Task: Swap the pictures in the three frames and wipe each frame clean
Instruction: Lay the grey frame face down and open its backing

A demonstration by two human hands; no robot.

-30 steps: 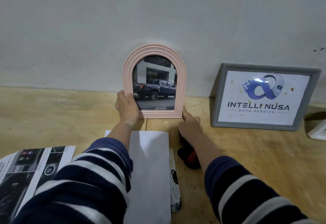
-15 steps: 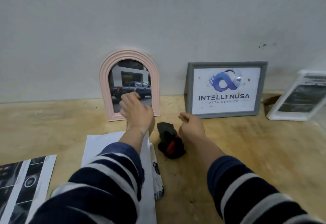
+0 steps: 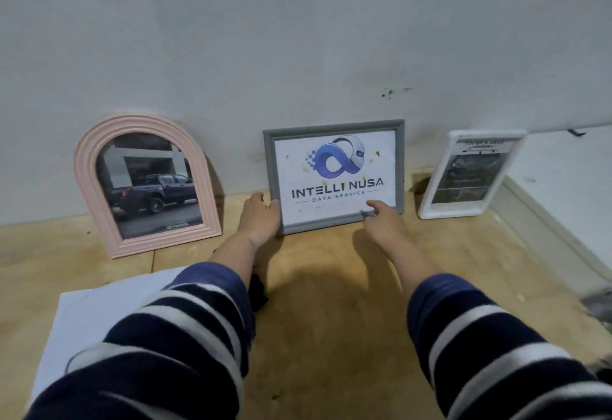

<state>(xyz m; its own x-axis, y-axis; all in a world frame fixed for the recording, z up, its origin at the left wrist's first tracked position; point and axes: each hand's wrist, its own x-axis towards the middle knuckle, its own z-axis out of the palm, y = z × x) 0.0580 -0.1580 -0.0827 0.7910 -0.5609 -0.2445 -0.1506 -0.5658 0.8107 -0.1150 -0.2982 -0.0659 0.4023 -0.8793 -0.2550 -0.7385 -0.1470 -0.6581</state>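
Three frames lean against the wall on the wooden table (image 3: 334,290). A pink arched frame (image 3: 145,184) with a truck photo stands at the left. The grey frame (image 3: 334,171) with a blue logo print, its glass speckled with dirt, stands in the middle. A white frame (image 3: 470,174) with a dark print stands at the right. My left hand (image 3: 260,217) grips the grey frame's lower left corner, thumb on the front. My right hand (image 3: 384,221) reaches with straight fingers and touches its bottom rail near the right corner.
A white sheet of paper (image 3: 99,313) lies at the front left, partly under my left sleeve. A black and red cloth (image 3: 259,289) shows beside my left forearm. A white ledge (image 3: 563,181) rises at the right. The grey wall stands just behind the frames.
Both hands let go of the pink frame, left leaning on the wall, and moved right to the grey frame. The view shifted right, bringing the white frame in.
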